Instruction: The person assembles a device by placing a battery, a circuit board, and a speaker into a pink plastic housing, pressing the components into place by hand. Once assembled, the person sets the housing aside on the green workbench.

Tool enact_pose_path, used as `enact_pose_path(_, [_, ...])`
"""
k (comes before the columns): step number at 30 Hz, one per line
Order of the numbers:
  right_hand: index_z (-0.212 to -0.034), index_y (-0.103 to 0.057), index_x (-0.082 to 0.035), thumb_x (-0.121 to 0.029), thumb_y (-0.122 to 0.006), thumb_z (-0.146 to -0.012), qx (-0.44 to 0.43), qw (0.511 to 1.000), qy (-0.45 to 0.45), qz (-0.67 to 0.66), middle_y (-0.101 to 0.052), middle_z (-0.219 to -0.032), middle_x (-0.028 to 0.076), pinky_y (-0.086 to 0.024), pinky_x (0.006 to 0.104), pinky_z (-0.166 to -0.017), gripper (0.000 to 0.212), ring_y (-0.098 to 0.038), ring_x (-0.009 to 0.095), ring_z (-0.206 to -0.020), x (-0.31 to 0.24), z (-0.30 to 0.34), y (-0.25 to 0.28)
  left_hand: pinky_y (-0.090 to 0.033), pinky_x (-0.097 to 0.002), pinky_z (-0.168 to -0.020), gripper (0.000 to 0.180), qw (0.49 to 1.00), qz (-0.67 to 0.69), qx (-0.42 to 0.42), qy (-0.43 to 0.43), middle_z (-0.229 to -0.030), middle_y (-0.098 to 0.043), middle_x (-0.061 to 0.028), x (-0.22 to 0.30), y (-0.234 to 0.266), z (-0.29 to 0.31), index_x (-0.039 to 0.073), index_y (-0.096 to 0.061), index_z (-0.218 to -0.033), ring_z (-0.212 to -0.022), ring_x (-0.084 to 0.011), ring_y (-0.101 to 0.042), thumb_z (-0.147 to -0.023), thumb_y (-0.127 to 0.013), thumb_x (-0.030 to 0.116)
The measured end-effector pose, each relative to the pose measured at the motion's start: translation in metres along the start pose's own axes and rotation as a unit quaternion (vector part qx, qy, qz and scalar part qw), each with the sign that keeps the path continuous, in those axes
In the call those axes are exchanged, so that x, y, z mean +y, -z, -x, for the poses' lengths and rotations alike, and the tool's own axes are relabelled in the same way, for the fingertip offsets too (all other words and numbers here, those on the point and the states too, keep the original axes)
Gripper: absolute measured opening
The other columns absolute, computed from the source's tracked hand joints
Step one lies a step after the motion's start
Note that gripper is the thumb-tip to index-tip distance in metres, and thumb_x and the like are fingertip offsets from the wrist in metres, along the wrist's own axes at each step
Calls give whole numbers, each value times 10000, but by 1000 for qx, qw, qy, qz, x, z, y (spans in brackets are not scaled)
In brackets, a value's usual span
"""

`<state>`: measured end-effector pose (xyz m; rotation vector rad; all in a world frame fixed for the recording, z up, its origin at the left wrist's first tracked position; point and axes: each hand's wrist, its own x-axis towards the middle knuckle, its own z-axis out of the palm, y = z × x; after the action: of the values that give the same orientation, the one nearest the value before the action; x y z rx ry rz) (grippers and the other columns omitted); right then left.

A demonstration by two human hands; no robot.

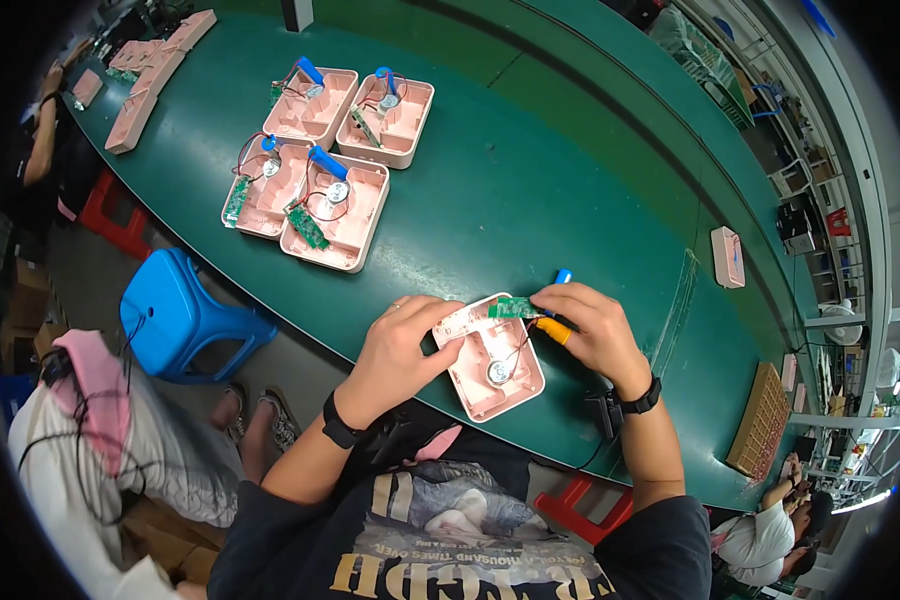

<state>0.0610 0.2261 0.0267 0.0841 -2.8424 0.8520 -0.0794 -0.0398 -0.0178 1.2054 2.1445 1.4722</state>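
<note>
A pink plastic housing (515,398) lies in front of me near the table's edge, its inside facing up. A round silver speaker (498,373) with thin dark wires sits in it. My left hand (402,345) is closed on the housing's left rim, fingers on top and thumb at the inner edge. My right hand (592,330) pinches the right end of a green circuit board (510,308) over the housing's far side. A blue cylinder (564,277), like a battery, sticks out beyond the right fingers. Something yellow-orange (553,330) shows at those fingers; whether it is worn or held is unclear.
Several similar pink housings (370,225) with boards, speakers and blue cylinders stand at the far left of the green table (510,190). A small pink part (728,257) and a brown tray (757,420) lie rightward. A blue stool (170,315) and other people (130,430) are nearby.
</note>
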Motion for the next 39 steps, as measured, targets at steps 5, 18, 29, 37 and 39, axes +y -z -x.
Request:
enact_pose_path(5, [-1159, -784, -82, -64, -835, -855, 120, 986, 31, 108, -766, -1179, 83, -620, 399, -870, 308, -760, 309, -992, -3, 3, 0, -560, -422, -942, 366, 1000, 23, -16, 13, -1137, -745, -167, -1, 2, -3, -11, -748, -1201, -1059, -349, -699, -863, -816, 113])
enact_pose_path(18, [-1040, -788, -23, -29, -846, -816, -27, 998, 16, -58, -728, -1235, 121, -576, 428, -945, 231, -695, 319, -1135, -38, -26, -12, -561, -410, -955, 399, 998, 40, -56, 0, -1167, -741, -156, -5, 1, -7, 3, -754, -1231, -1068, -333, -700, -844, -809, 84])
enact_pose_path(29, [-963, -809, -13, -42, -792, -838, -47, 999, 16, 4, -722, -1204, 124, -537, 432, -1006, 130, -662, 329, -1151, -44, -31, -25, -572, -410, -929, 392, 999, 19, -46, -19, -1150, -746, -143, -6, 1, -6, 18, -761, -1226, -1047, -327, -707, -843, -812, 86])
enact_pose_path(37, [-1008, -824, -29, -68, -791, -839, -127, 990, -54, 39, -741, -1198, 123, -527, 429, -1028, 176, -659, 320, -1193, -42, -30, -26, -592, -408, -848, 267, 991, -75, -46, -98, -1110, -751, -124, -2, 2, -6, 35, -786, -1114, -950, -315, -720, -855, -814, 91])
enact_pose_path(39, [-1029, -821, -29, -69, -788, -844, -133, 990, -33, 34, -737, -1214, 123, -525, 431, -1031, 192, -656, 320, -1200, -40, -32, -23, -595, -408, -831, 239, 986, -102, -48, -119, -1100, -751, -122, -1, 2, -6, 37, -791, -1090, -928, -313, -719, -858, -813, 90])
